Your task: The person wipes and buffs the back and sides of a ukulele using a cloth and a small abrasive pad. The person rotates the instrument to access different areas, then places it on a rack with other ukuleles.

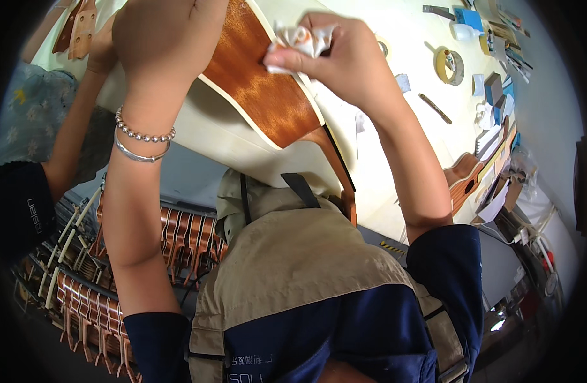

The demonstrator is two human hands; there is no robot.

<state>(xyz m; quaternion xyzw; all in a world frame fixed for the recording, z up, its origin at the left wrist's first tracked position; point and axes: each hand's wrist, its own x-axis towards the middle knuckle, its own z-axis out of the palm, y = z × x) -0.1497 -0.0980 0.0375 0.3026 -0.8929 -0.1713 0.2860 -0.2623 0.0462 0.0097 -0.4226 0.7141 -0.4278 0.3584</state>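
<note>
A ukulele body of reddish-brown wood with cream binding (269,100) lies tilted on the pale work surface, its neck (339,163) running down towards my apron. My right hand (341,57) pinches a crumpled white cloth or tissue (305,40) with orange-brown stains, over the right binded edge of the body. My left hand (171,33), its wrist wearing a bead bracelet and a bangle, is at the body's upper left; its fingers are out of view, so its hold is unclear.
Tape rolls (449,67), a thin brown tool (435,108) and sanding blocks (494,88) lie right. Another ukulele (465,179) rests at the right edge. A co-worker's arm (78,115) is at left, near headstocks (82,28). Racked instrument bodies (92,297) stand lower left.
</note>
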